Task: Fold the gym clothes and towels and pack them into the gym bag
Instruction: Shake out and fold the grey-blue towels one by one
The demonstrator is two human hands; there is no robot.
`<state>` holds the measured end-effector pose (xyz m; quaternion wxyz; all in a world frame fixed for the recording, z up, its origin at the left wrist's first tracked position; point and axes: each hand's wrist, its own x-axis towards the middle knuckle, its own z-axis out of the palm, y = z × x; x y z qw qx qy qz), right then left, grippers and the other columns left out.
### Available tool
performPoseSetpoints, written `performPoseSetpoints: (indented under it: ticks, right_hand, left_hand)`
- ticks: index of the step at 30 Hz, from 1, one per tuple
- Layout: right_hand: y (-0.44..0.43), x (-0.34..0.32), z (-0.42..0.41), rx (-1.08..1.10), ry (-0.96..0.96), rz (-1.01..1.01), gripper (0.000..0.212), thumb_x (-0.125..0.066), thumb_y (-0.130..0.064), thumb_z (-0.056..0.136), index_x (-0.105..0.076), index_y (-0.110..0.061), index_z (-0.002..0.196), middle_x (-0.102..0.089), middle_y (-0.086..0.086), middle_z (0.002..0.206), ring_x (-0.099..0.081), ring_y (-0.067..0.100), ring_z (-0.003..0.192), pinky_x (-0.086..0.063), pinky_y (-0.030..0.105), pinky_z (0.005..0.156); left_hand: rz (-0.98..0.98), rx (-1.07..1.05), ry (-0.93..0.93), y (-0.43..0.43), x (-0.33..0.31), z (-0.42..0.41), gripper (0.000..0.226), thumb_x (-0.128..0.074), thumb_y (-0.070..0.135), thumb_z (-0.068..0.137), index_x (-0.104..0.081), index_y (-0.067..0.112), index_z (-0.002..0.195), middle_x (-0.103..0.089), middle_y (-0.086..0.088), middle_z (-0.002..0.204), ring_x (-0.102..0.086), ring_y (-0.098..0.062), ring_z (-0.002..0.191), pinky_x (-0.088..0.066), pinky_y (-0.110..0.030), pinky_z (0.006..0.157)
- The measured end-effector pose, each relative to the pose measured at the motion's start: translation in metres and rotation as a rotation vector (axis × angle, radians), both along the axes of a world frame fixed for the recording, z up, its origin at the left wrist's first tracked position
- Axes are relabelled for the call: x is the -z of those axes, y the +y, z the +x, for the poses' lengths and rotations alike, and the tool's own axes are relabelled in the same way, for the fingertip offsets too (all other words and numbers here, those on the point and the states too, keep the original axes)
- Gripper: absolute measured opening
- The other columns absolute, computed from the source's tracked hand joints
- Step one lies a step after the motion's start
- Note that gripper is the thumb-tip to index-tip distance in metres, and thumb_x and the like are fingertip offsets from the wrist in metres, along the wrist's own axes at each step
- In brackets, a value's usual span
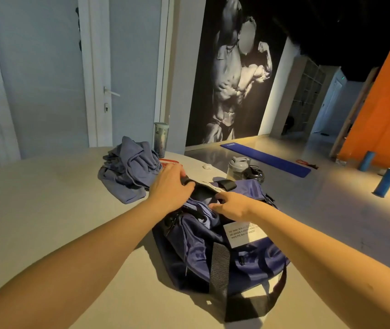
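A navy gym bag with black straps and a white label lies on the pale round table, its top open. Light blue cloth shows inside the opening. My left hand grips the bag's far black edge at the opening. My right hand rests at the near side of the opening, fingers bent on the bag's edge and the cloth. A heap of unfolded blue-grey clothes lies on the table just left of the bag, behind my left hand.
A tall tumbler stands behind the clothes heap, with a red-edged item beside it. A grey shaker bottle, a black lid and a small white case sit behind the bag. The floor holds a blue mat and foam rollers.
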<state>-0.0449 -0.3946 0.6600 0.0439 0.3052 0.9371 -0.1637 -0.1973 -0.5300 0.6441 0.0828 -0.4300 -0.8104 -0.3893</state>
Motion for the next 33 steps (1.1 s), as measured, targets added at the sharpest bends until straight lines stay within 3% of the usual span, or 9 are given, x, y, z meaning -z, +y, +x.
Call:
performPoseSetpoints:
  ticks: [3, 7, 12, 16, 19, 23, 26, 31, 33]
  right_hand:
    - [0.004, 0.001, -0.001, 0.031, -0.012, 0.034, 0.06, -0.047, -0.058, 0.1, -0.052, -0.016, 0.143, -0.055, 0.011, 0.144, -0.052, 0.029, 0.129, -0.042, 0.039, 0.107]
    - [0.008, -0.004, 0.002, 0.024, -0.079, 0.063, 0.042, -0.055, -0.036, 0.099, -0.057, -0.017, 0.136, -0.061, 0.008, 0.132, -0.058, 0.027, 0.116, -0.049, 0.042, 0.102]
    - [0.005, -0.007, 0.004, 0.019, -0.153, 0.082, 0.04, -0.068, -0.031, 0.089, -0.061, -0.018, 0.126, -0.07, 0.006, 0.114, -0.068, 0.024, 0.1, -0.059, 0.037, 0.09]
    - [0.002, -0.021, -0.002, -0.02, -0.175, 0.132, 0.042, -0.067, -0.029, 0.089, -0.06, -0.019, 0.13, -0.07, 0.005, 0.116, -0.068, 0.023, 0.099, -0.06, 0.036, 0.088]
    - [0.007, -0.031, -0.001, -0.028, -0.269, 0.237, 0.041, -0.065, -0.028, 0.091, -0.062, -0.017, 0.13, -0.069, 0.004, 0.112, -0.067, 0.023, 0.098, -0.06, 0.036, 0.088]
    - [0.006, -0.032, 0.0, -0.039, -0.207, 0.313, 0.03, -0.065, -0.024, 0.094, -0.067, -0.008, 0.119, -0.071, 0.01, 0.11, -0.067, 0.028, 0.101, -0.058, 0.039, 0.091]
    - [-0.006, -0.032, -0.002, -0.185, -0.022, 0.108, 0.026, -0.065, -0.033, 0.094, -0.075, -0.018, 0.113, -0.072, 0.001, 0.111, -0.067, 0.022, 0.103, -0.055, 0.039, 0.095]
    - [-0.029, -0.007, -0.003, -0.152, -0.074, -0.355, 0.044, -0.051, -0.047, 0.099, -0.062, -0.021, 0.133, -0.061, -0.001, 0.137, -0.054, 0.018, 0.126, -0.036, 0.038, 0.115]
    - [-0.031, -0.003, -0.002, -0.125, -0.082, -0.447, 0.046, -0.048, -0.045, 0.1, -0.06, -0.018, 0.135, -0.061, 0.0, 0.134, -0.054, 0.019, 0.127, -0.034, 0.039, 0.117]
  left_hand:
    - [0.007, 0.192, 0.272, -0.022, 0.007, 0.027, 0.023, -0.06, 0.048, 0.091, -0.054, 0.027, 0.086, -0.049, 0.01, 0.096, -0.044, -0.012, 0.094, -0.044, -0.034, 0.082]
    - [-0.204, 0.225, 0.567, -0.047, 0.03, 0.048, 0.047, -0.042, 0.064, 0.093, -0.064, 0.022, 0.091, -0.049, 0.006, 0.099, -0.041, -0.018, 0.1, -0.036, -0.037, 0.089]
    - [-0.506, 0.199, 0.525, -0.053, 0.041, 0.055, 0.06, -0.033, 0.067, 0.097, -0.061, 0.022, 0.124, -0.049, 0.002, 0.121, -0.035, -0.021, 0.115, -0.028, -0.041, 0.106]
    - [-0.48, 0.278, 0.476, -0.056, 0.028, 0.052, 0.039, -0.041, 0.062, 0.097, -0.051, 0.024, 0.099, -0.039, 0.009, 0.103, -0.028, -0.014, 0.098, -0.031, -0.039, 0.101]
    - [-0.244, 0.384, 0.364, -0.06, 0.018, 0.042, 0.028, -0.053, 0.051, 0.095, -0.045, 0.026, 0.084, -0.041, 0.014, 0.091, -0.032, -0.012, 0.09, -0.033, -0.035, 0.089]
    - [-0.157, 0.455, 0.381, -0.064, 0.023, 0.035, 0.022, -0.059, 0.045, 0.095, -0.046, 0.03, 0.085, -0.05, 0.017, 0.103, -0.041, -0.011, 0.103, -0.033, -0.033, 0.092]
    - [-0.125, 0.441, 0.333, -0.066, 0.029, 0.032, 0.021, -0.062, 0.045, 0.094, -0.047, 0.033, 0.086, -0.052, 0.018, 0.119, -0.04, -0.006, 0.116, -0.03, -0.029, 0.099]
    - [-0.168, 0.432, 0.286, -0.071, 0.037, 0.028, 0.026, -0.069, 0.045, 0.09, -0.044, 0.039, 0.088, -0.046, 0.019, 0.137, -0.03, 0.0, 0.131, -0.025, -0.028, 0.107]
    - [-0.183, 0.428, 0.248, -0.071, 0.039, 0.028, 0.03, -0.07, 0.043, 0.09, -0.041, 0.04, 0.085, -0.044, 0.019, 0.141, -0.028, -0.002, 0.135, -0.026, -0.03, 0.11]
